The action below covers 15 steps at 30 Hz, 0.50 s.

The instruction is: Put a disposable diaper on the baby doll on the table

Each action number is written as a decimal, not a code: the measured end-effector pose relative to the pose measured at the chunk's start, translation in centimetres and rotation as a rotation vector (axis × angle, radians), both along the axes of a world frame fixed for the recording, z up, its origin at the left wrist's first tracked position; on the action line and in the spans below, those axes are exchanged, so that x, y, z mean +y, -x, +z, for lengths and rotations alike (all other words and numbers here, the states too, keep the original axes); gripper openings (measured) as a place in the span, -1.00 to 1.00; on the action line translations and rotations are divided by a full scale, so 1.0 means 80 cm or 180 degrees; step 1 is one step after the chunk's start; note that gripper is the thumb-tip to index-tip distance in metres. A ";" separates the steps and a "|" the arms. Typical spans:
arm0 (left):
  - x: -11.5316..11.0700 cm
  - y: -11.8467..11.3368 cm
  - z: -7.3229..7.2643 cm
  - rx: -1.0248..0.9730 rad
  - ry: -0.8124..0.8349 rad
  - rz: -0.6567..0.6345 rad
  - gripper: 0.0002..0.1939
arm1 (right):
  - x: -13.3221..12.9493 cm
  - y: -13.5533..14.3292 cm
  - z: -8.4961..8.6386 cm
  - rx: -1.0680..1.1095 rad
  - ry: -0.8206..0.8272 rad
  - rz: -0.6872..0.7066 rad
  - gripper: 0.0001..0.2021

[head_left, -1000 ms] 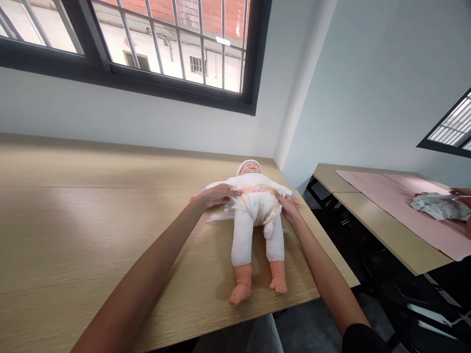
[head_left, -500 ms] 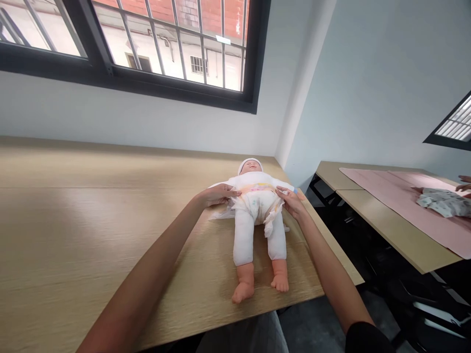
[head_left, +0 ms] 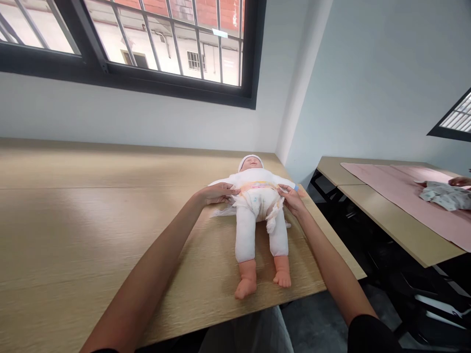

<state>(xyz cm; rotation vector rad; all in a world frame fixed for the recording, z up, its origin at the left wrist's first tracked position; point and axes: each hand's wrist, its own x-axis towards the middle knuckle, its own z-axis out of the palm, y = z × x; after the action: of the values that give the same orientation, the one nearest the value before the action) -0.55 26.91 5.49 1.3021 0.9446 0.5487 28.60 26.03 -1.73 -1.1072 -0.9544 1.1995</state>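
A baby doll (head_left: 253,175) in white cloth and a white cap lies on its back on the wooden table (head_left: 110,235), feet toward me. Around its hips is a white diaper (head_left: 262,200) with a coloured waistband. At the diaper's left edge, my left hand (head_left: 221,192) is closed, with the edge pinched between thumb and fingers. My right hand (head_left: 290,197) pinches the opposite edge, near the doll's hip. Crumpled diaper material hangs between the legs on the right side. Some thin white material (head_left: 223,212) spreads on the table below my left hand.
To the right, past a gap, stands a second table (head_left: 399,218) with a pink mat (head_left: 390,189). Patterned cloth (head_left: 443,195) lies on it beside another person's hand (head_left: 459,181). A wall and a barred window (head_left: 176,44) rise behind my table.
My view has shifted slightly. Both hands stay at the diaper's edges with little movement. The other person's hand at the far right has lowered toward the patterned cloth.
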 end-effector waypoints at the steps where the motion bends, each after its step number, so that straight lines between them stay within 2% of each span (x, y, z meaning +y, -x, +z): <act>1: 0.002 0.000 -0.003 -0.0043 0.0025 0.0004 -0.67 | 0.000 0.001 -0.001 -0.0030 0.0050 -0.0022 -0.50; 8: 0.014 -0.007 -0.019 -0.0172 0.0122 -0.0048 -0.66 | 0.000 0.003 -0.006 -0.0212 0.0056 -0.0068 -0.47; 12: 0.008 -0.008 -0.017 -0.0147 0.0006 -0.0067 -0.66 | 0.000 0.004 -0.008 -0.0284 0.0023 -0.0054 -0.50; 15: 0.006 -0.005 -0.007 0.0116 -0.0327 0.0008 -0.65 | 0.001 0.001 -0.009 -0.0438 0.0012 -0.0127 -0.51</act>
<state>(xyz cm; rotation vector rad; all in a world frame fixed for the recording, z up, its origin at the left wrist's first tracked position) -0.18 27.38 4.92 1.4071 0.9586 0.5832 28.48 26.14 -2.43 -1.2187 -1.0301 1.1043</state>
